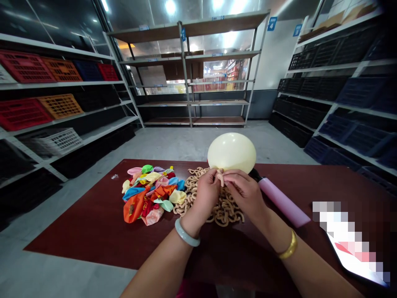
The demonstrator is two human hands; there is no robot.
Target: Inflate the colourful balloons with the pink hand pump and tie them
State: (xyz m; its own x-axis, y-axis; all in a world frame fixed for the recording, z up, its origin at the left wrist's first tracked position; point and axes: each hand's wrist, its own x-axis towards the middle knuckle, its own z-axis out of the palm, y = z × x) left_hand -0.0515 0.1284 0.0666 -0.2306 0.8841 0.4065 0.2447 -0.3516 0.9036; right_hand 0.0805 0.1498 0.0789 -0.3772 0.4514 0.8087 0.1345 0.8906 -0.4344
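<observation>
A pale cream inflated balloon (232, 152) stands above the table's far side, its neck toward me. My left hand (207, 188) is closed, pinching at the balloon's neck. Between both hands' fingertips shows a short curved beige piece (220, 178). The fingers of my right hand (246, 190) are bent and pinched together against that piece; the exact grip is partly hidden. Under my hands lies a pile of beige curled loops (225, 211). Left of it is a heap of limp balloons (151, 192) in many colours.
On the dark red table (93, 223), a pink cylinder (285, 203) with a black end lies right of my hands. A phone-like device (350, 252), its screen blurred, is near the right edge. Shelves with crates (62, 106) flank both sides; a metal rack (189, 82) stands behind.
</observation>
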